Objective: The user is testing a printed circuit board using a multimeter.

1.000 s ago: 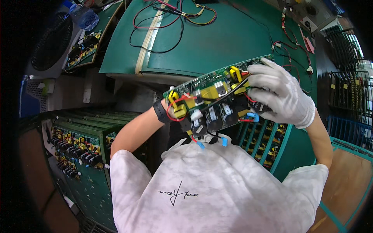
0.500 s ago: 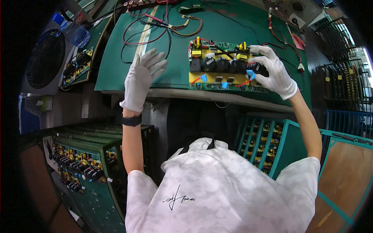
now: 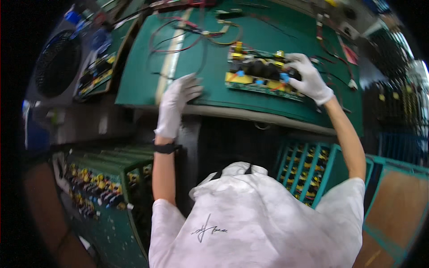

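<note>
A circuit board (image 3: 239, 77) with black, yellow and blue parts is over the green-topped workbench (image 3: 138, 85), a little right of the middle. My right hand (image 3: 308, 80), in a white glove, is closed on the board's right end, thumb on the near side and fingers on the far side. To the left, my left hand (image 3: 179, 100), gloved as well, hovers by the bench's front edge. Its fingers are stretched out to the right and it holds nothing. A gap of bench separates it from the board. Motion blurs the board's finer parts.
Red, black and yellow wires (image 3: 196, 33) lie on the bench's far left. More cables (image 3: 328, 53) run along the right. Green racks (image 3: 129, 167) of boards stand below left, and a teal rack (image 3: 330, 167) below right. A fan (image 3: 58, 64) is at far left.
The board, in my right hand, has turned, its near side now showing narrower. My left hand has come down and right, its fingers now pointing more to the right. The whole view has shifted slightly.
</note>
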Motion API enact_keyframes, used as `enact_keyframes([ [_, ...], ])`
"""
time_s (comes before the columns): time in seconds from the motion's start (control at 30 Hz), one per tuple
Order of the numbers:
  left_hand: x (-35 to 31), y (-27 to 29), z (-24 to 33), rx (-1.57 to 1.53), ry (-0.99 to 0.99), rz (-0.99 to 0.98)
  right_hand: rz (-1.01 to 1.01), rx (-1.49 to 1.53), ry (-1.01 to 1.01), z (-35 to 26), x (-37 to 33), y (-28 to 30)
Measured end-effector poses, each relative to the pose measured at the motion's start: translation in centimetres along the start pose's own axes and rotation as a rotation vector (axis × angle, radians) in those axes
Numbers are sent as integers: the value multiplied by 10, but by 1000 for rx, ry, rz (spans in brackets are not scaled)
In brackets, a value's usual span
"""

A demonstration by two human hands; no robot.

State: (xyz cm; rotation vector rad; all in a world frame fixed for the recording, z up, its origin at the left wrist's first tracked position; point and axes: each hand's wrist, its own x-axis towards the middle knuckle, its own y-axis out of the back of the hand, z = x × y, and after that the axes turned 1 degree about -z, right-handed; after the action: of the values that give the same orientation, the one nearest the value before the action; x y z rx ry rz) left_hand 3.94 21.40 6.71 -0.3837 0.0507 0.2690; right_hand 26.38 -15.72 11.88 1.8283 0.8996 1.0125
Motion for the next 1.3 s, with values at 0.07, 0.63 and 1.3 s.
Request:
enact_keyframes([
  [0.07, -7, -10, 8, 16, -43, -33, -3, 11, -38, -1, 3, 1],
  [0.63, -36, -17, 3, 25, -113, -49, -148, -178, -97, -32, -5, 31],
  [1.3, -77, -269, -157, -641, -964, 187, -196, 103, 583, -201, -55, -75],
])
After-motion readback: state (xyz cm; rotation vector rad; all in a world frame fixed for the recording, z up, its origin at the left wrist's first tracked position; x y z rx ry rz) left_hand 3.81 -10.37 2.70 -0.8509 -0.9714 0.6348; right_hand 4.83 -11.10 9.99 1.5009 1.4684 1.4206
